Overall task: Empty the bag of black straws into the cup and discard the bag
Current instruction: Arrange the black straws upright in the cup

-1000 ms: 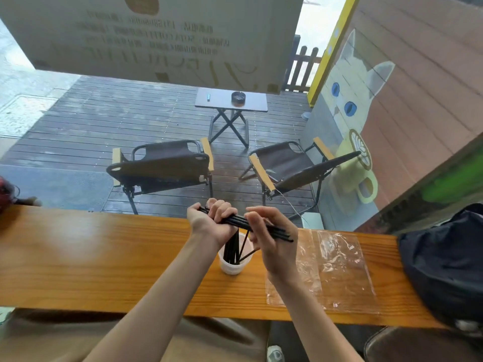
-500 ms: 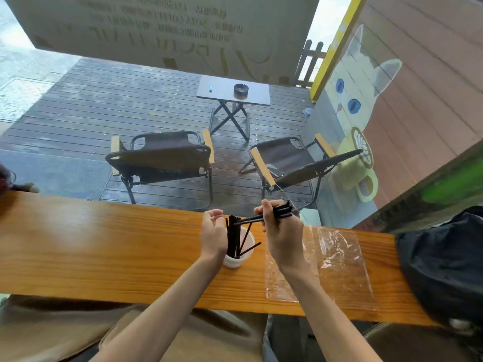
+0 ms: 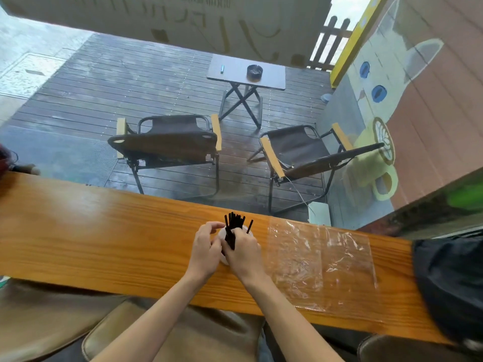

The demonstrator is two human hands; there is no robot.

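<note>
A small white cup [image 3: 221, 235] stands on the wooden counter [image 3: 104, 231], mostly hidden behind my hands. Several black straws [image 3: 234, 222] stick upright out of it, one leaning to the right. My left hand [image 3: 205, 248] curls round the cup's left side and holds it. From the right, my right hand [image 3: 244, 254] grips the bundle of straws just above the rim. To the right of the cup, the clear plastic bag [image 3: 321, 262] lies flat and empty on the counter, and neither hand touches it.
A dark fabric bag [image 3: 449, 283] sits at the counter's right end. A dark red object [image 3: 5, 160] shows at the far left edge. Past the counter's far edge, two folding chairs [image 3: 167, 142] and a small table [image 3: 245, 71] stand on a wet deck.
My right hand has swung the straws from level to upright and lowered them into the cup. Both hands have closed in round the cup. The bag has not moved.
</note>
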